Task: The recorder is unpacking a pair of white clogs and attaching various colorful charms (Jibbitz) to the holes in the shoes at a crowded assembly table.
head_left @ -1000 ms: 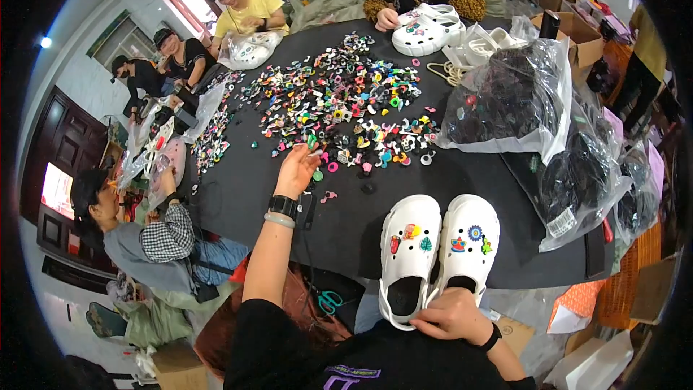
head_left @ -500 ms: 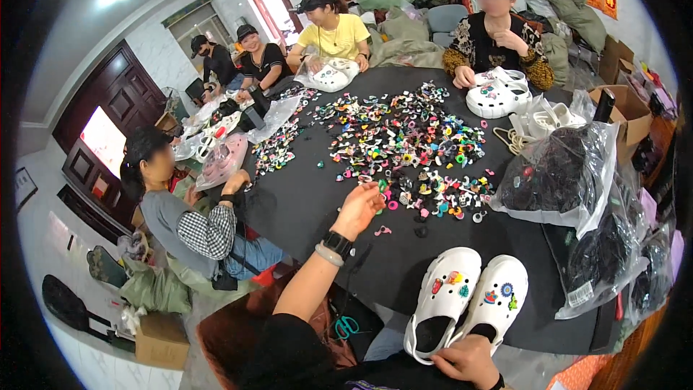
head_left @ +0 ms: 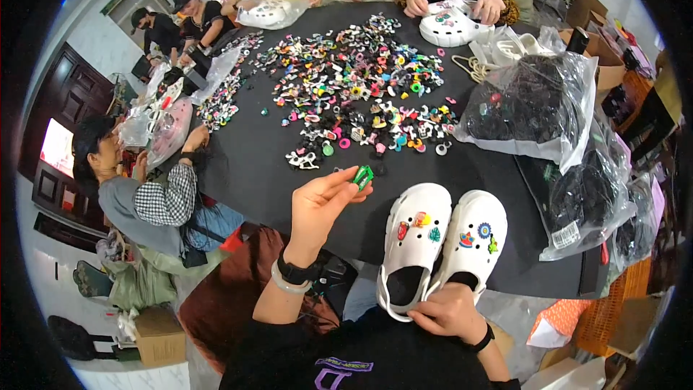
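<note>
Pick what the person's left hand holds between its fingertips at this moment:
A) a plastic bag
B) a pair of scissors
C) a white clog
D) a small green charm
D: the left hand pinches a small green charm above the black table, while the right hand rests at the heels of the white clogs.

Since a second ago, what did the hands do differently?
The left hand left the pile of charms on the table and came back toward the white clogs, now pinching a small green charm. The right hand stayed holding the clogs' heels.
</note>
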A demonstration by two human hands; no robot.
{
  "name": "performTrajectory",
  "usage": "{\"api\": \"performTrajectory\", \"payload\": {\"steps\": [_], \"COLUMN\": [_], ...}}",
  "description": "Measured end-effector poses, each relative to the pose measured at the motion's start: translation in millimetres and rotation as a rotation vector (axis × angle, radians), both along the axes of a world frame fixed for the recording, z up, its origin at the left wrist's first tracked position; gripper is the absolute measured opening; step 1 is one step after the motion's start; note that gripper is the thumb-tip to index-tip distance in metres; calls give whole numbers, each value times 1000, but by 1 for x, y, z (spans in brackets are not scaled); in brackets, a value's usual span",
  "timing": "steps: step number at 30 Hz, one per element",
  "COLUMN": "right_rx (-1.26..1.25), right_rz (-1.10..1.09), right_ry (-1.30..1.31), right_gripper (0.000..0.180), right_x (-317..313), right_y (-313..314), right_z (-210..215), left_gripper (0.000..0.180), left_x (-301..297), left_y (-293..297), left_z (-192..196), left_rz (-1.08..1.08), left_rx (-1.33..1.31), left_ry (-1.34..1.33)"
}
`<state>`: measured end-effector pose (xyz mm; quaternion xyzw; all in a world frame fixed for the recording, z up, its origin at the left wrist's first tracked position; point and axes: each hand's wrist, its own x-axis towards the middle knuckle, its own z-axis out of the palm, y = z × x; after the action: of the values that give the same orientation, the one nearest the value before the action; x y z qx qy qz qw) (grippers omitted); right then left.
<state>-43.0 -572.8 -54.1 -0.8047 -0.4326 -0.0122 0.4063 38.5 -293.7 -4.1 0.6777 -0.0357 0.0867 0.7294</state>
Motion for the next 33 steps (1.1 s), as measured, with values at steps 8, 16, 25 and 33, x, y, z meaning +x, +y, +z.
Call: {"api": "performTrajectory", "payload": {"steps": [8,16,25,33], "right_rx": [17,16,37,75], "right_rz": [10,-3,-11,-14], "right_ry": [-18,-37,-35,-34], "right_gripper": [17,22,21,17], "right_x": [-7,-2,-1,-2], "right_y": [-2,-2,-1,-2], "right_z": [-8,-4,-6,-5], "left_gripper": [27,25,22,18], "left_x": [-32,-38,-39,-41], "left_y": [-28,-36,-40,-43], "left_z": [16,14,28,30], "left_rz": [-35,-12,-27,-15], "left_rx": [35,86,722,832], "left_ry": [-58,-23,-549,-643]}}
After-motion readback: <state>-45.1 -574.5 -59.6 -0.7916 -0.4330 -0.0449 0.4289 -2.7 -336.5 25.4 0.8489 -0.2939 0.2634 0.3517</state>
